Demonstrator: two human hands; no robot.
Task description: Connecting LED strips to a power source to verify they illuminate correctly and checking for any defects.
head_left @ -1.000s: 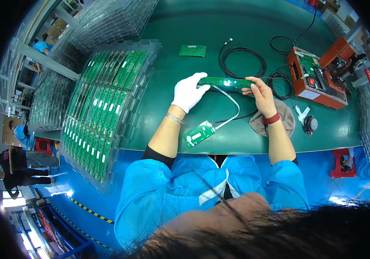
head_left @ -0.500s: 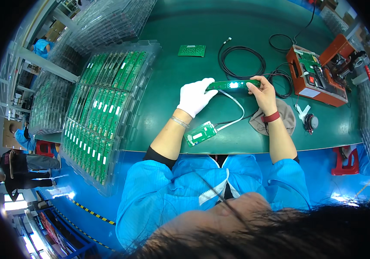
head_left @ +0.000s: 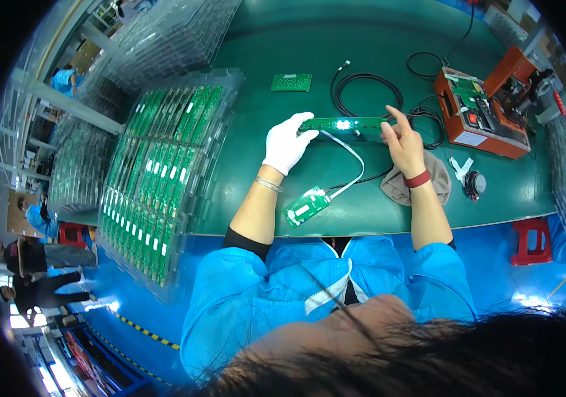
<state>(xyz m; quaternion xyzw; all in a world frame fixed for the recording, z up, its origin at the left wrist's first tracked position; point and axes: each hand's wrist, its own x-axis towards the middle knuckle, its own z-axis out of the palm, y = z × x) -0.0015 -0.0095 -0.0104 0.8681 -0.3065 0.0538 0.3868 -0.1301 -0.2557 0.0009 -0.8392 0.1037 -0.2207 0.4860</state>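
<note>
A narrow green circuit board strip (head_left: 328, 124) is held level above the table, with several bright white and blue lights glowing near its middle. My left hand (head_left: 285, 144), in a white glove, pinches its left end. My bare right hand (head_left: 403, 142) is at the other end, index finger raised and thumb close to the board's tip; whether it touches cannot be made out. From the strip, a white ribbon cable (head_left: 356, 159) curves down to a smaller green circuit board (head_left: 307, 207) lying near the table's front edge.
On the left, a clear plastic tray (head_left: 230, 89) carries rows of circuit boards, with stacked trays beyond. A lone green board (head_left: 291, 83), coiled black cable (head_left: 370, 78), orange test fixture (head_left: 488, 144), brown cloth (head_left: 436, 173) and round speaker-like part (head_left: 475, 183) lie on the green table (head_left: 263, 40).
The strip and my left hand have shifted slightly left. My right hand has loosened from the strip's right end, its index finger now lifted away.
</note>
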